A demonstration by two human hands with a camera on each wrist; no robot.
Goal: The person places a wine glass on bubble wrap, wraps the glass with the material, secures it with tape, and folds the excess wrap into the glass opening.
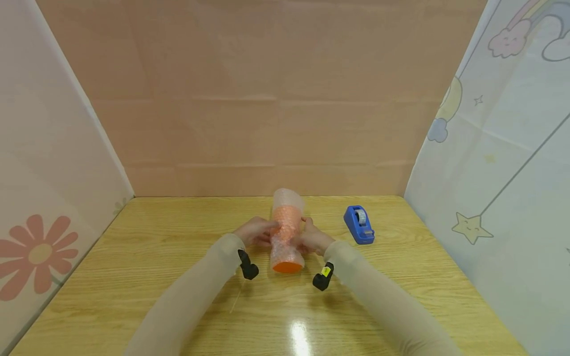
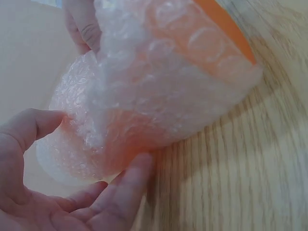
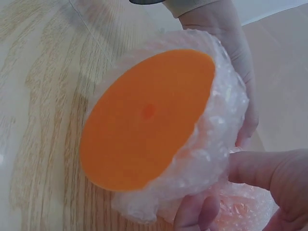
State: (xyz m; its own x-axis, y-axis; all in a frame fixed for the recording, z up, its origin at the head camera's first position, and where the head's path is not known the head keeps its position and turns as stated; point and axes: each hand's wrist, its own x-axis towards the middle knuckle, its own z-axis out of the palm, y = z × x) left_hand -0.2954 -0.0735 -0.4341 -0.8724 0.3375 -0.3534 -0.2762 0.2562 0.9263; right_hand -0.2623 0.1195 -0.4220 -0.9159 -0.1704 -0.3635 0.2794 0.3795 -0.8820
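An orange object in bubble wrap lies lengthwise on the table, waisted in the middle. Its flat round orange base, with a small dimple at the centre, faces the near side and is uncovered. Clear wrap extends past the orange at the far end. My left hand holds the wrapped object from the left; in the left wrist view its thumb presses the wrap while the fingers reach underneath. From the right, my right hand grips the narrow part, thumb and fingers against the wrap.
A blue tape dispenser with a roll of clear tape stands to the right of the wrapped object. The wooden table meets a brown back panel. Patterned white panels flank both sides.
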